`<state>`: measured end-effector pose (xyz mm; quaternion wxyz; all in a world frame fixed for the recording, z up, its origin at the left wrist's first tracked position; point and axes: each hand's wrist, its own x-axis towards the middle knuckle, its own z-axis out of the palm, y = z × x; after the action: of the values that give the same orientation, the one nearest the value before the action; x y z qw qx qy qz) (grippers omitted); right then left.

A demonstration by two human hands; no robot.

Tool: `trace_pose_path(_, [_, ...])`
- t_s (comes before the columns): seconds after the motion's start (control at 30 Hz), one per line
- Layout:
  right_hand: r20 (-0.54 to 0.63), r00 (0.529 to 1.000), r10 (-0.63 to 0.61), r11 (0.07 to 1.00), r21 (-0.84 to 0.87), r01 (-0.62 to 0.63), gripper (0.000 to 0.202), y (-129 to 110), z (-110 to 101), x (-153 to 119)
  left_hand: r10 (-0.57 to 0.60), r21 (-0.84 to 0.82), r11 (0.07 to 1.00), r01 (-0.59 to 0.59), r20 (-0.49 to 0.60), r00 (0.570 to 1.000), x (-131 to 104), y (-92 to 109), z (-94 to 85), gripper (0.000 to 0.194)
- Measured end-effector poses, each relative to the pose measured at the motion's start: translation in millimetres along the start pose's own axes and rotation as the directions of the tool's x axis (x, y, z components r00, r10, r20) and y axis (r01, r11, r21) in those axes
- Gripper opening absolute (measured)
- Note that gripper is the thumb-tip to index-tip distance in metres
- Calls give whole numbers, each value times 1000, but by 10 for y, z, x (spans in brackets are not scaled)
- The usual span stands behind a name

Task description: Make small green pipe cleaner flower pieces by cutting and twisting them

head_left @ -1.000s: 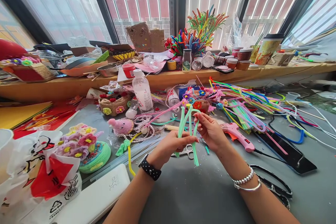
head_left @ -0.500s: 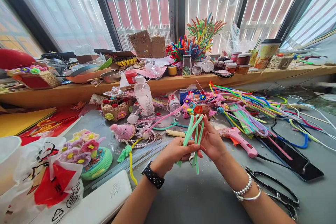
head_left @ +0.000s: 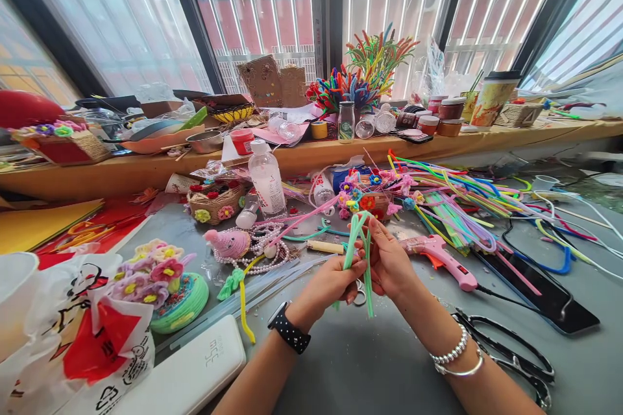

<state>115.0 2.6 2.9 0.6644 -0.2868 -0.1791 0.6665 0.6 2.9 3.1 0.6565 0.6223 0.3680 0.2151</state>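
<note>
Light green pipe cleaners [head_left: 351, 248], bent over at the top into loops, are held up above the grey table between both hands. My left hand [head_left: 337, 280] is closed around the left-hand strands, thumb on top. With its fingers pinched on the right-hand strands, my right hand [head_left: 387, 258] sits close beside it. The lower ends of the pipe cleaners hang down below the fingers. Part of a small metal ring [head_left: 360, 293] shows on the table behind the hands.
A pink glue gun [head_left: 440, 256] lies to the right, with black scissors [head_left: 511, 343] and a phone [head_left: 559, 308] nearer. Left are a white power bank [head_left: 195, 363], a crocheted flower pot [head_left: 180, 305] and a plastic bottle [head_left: 267, 178]. Loose pipe cleaners [head_left: 467, 188] spread at the back right.
Both hands have drawn closer together around the pipe cleaners. My right fingers have closed lower and tighter on the right-hand strands, and the green loops have narrowed.
</note>
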Motion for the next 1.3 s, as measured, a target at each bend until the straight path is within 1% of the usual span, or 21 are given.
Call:
trace_pose_path(0.07, [-11,999,-35,999,-35,35,28,-9,-6,-6,18,27,999,-17,-19,1000,12,-9,3,35])
trace_pose_path(0.13, [-39,999,-36,997,-66,33,30,-16,-14,-8,27,41,999,-25,-41,999,20,-6,7,37])
trace_pose_path(0.23, [-85,995,-50,996,-84,42,29,-7,-30,2,30,-1,1000,-30,-82,996,26,9,10,38])
trace_pose_path(0.33, [-79,994,-78,996,-43,75,27,18,-49,22,27,-49,998,-32,-96,995,21,22,1,35])
trace_pose_path(0.4, [-73,993,-94,995,-23,92,27,28,-57,31,39,-55,998,-42,-58,998,9,24,-11,32])
trace_pose_path(0.47, [-81,991,-109,994,-23,107,28,23,-57,34,43,-44,998,-42,6,999,-6,22,-26,30])
trace_pose_path(0.57, [-83,986,-144,989,-31,142,27,-13,-48,34,14,-6,1000,-14,78,997,-25,22,-45,30])
trace_pose_path(0.63, [-68,982,-178,984,-23,177,25,-47,-42,36,-5,24,1000,3,101,995,-34,32,-52,32])
trace_pose_path(0.73, [-58,978,-203,979,10,204,24,-99,-42,42,-32,50,998,27,106,994,-45,57,-49,34])
trace_pose_path(0.97, [-13,992,-128,979,157,128,18,-198,-48,47,-147,-90,982,165,178,973,-79,95,-23,30])
trace_pose_path(1.1, [-33,997,-75,970,231,80,13,-249,-50,48,-150,-93,981,171,196,969,-85,101,-21,30])
trace_pose_path(1.2, [-38,998,-44,966,254,53,9,-279,-47,38,-141,-84,983,165,239,961,-87,101,-29,28])
trace_pose_path(1.3, [-15,1000,-26,964,264,29,7,-299,-43,25,-127,-81,985,154,268,955,-92,99,-36,27])
